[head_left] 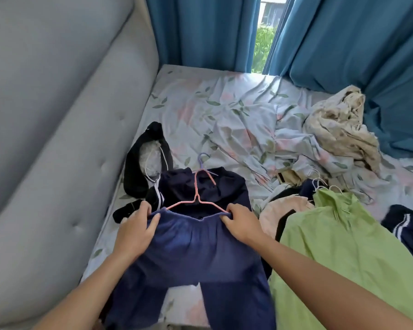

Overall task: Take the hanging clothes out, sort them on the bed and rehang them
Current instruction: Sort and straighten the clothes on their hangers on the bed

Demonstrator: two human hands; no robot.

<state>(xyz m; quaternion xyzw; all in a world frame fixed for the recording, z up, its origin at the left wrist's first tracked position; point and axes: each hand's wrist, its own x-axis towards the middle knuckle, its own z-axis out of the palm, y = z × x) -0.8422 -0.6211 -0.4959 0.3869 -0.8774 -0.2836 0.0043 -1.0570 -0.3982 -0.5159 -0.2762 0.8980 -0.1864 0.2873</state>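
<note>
Navy blue trousers [191, 253] lie on the bed in front of me, legs toward me. A pink wire hanger [197, 198] sits at their waistband, its hook pointing away. My left hand [136, 231] grips the left end of the waistband. My right hand [241, 225] pinches the right end of the waistband at the hanger's arm. Under the hanger lies a darker navy garment [200, 184] with white stripes, on a purple hanger [202, 160]. A green shirt [343, 253] lies to the right on a white hanger.
A black garment [138, 172] lies by the grey padded headboard [53, 129] on the left. The floral bedsheet [224, 110] stretches ahead. A cream crumpled cloth [339, 125], a pink garment [284, 208] and another navy striped piece [403, 225] lie right. Blue curtains [343, 44] hang behind.
</note>
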